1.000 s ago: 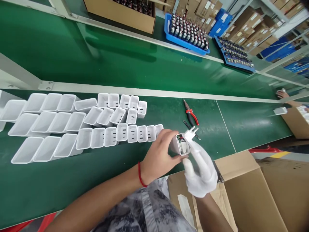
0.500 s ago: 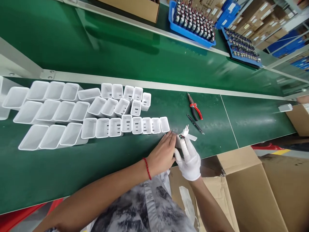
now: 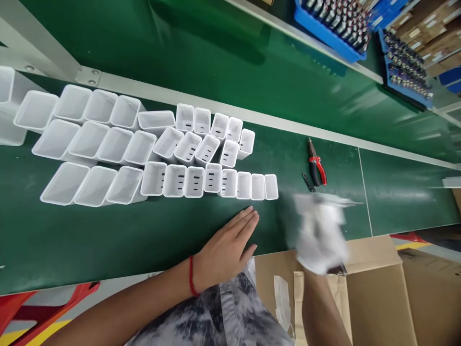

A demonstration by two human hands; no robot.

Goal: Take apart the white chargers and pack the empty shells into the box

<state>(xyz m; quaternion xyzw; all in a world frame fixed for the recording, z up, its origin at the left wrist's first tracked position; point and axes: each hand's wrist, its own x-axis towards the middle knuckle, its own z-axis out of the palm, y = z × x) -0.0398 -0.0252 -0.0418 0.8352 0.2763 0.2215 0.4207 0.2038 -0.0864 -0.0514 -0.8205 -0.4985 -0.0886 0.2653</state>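
My left hand (image 3: 225, 252), bare and with a red cord on its wrist, lies on the green bench with fingers stretched out, holding nothing. It is just in front of a row of white open-topped plastic cases (image 3: 194, 182). To its right, my right hand (image 3: 322, 240) wears a white glove and is smeared by motion. A blurred white plug casing (image 3: 306, 199) is at its fingertips, with a thin pale flap sticking out to the right; details are lost. Beyond that hand lie red-and-black pliers (image 3: 317, 166) and black tweezers (image 3: 308, 182), partly covered.
Several rows of white cases (image 3: 86, 139) fill the left side of the bench. An open cardboard box (image 3: 374, 293) stands below the bench edge at right. On the shelf above are a blue tray of small parts (image 3: 331, 31) and a darker tray (image 3: 406, 72).
My hands have come apart. The right hand has swung right with the white casing, away from the left, which now lies flat. The view has shifted, moving the cases in the picture.
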